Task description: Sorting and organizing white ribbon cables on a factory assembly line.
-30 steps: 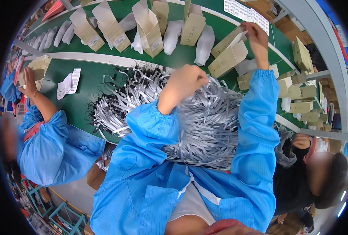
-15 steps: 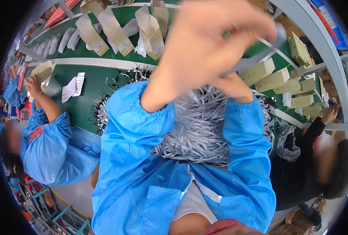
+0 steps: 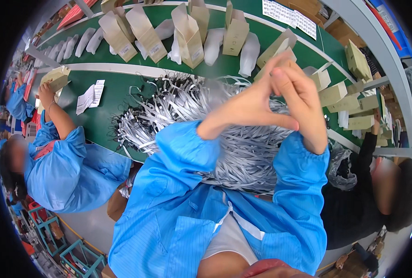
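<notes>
My left hand [image 3: 252, 104] and my right hand [image 3: 305, 104] are raised together above a large heap of grey flat lanyards [image 3: 247, 160] with black cord ends. The left thumb stretches across toward the right wrist, while the left fingers meet the bent right fingers at the top. Both hands look closed at the fingertips, and whatever lies between them is hidden. Below them the heap spreads over the green table [image 3: 115, 85]. Each forearm is in a blue sleeve.
Open cream boxes [image 3: 187, 44] and white wrapped items [image 3: 250, 53] line the raised green shelf. Two printed papers [image 3: 91, 97] lie left. A sheet of labels [image 3: 289, 18] is at the back. Co-workers [image 3: 67, 180] sit on both sides; a clear plastic bag [image 3: 342, 171] hangs right.
My hands have come down and nearer the heap from high in front of the view. The grey strap seen at the fingers before no longer shows between them. The fingers now meet.
</notes>
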The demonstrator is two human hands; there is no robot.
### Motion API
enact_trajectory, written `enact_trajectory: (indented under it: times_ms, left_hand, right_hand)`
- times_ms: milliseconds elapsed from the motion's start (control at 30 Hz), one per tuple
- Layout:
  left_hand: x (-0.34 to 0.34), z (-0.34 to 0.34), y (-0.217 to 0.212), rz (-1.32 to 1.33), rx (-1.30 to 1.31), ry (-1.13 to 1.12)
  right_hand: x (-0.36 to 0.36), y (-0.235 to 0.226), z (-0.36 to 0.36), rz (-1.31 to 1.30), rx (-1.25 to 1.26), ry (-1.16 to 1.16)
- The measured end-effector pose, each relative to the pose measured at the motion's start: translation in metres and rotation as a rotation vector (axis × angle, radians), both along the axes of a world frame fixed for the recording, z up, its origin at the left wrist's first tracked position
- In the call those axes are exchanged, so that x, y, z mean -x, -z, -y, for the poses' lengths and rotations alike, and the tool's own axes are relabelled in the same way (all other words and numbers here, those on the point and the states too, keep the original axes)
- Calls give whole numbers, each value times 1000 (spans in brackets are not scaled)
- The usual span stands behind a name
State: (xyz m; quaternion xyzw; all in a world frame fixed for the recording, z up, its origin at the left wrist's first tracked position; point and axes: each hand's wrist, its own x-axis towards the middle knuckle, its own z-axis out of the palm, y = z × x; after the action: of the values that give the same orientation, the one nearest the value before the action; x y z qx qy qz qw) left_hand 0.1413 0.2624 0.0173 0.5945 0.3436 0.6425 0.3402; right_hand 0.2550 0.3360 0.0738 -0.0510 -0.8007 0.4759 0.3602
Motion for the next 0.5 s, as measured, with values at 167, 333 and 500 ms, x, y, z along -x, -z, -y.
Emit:
enact_trajectory:
  times_ms: [167,333,500]
  left_hand:
    - [22,-16,22,-70,386,422]
    - [0,-9,-27,956,475,72]
    - [19,-10,29,1057,386,242]
  right_hand:
    - [-54,-29,-12,225,335,282]
    - [-49,35,2,264,360,201]
    - [-29,54,25,119,403,288]
